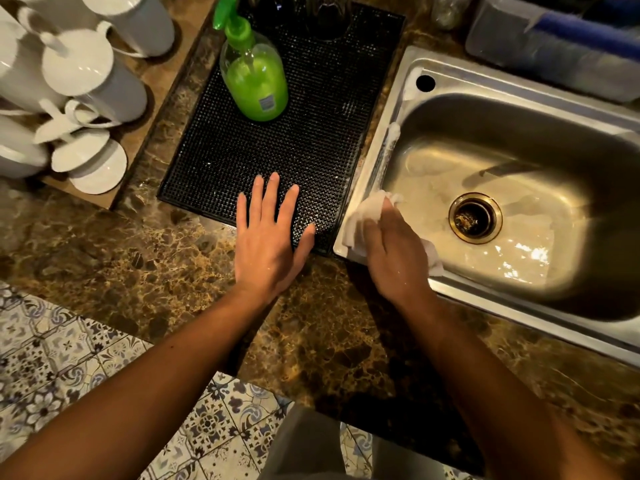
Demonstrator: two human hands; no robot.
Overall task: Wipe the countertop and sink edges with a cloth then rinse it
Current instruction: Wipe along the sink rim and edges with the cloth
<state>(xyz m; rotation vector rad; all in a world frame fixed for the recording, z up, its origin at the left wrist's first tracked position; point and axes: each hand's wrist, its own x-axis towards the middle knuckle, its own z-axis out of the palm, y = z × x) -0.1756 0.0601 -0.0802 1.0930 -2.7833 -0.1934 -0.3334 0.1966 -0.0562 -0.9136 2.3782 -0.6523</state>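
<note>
At the far left I see a cluster of white mugs [93, 74], upside down on a wooden tray [138, 133] that sits on the brown marble countertop [121, 258]. To their right lies a black studded rubber mat [311, 133], and on its far part stands a green pump bottle of soap [254, 86], upright. My left hand [270, 244] lies flat, palm down, fingers straight and spread apart, with the fingers on the near edge of the mat and the heel of the hand over the marble; it holds nothing. Just right of it, my right hand [394, 251] presses a white cloth [363, 216] onto the near left corner of the stainless steel sink [519, 317], its fingers bent over the cloth and pinning it against the rim. The cloth is bunched, spilling out on both sides of the hand, part over the rim and part dipping into the basin. Along the sink's left rim, farther away, runs a streak of white foam [393, 133]. The basin is wet and shiny, with a brass-ringed drain [475, 218] near its middle. At the far right, beyond the sink, stands a clear plastic container [554, 53]. Patterned floor tiles [69, 358] show at the near left.
</note>
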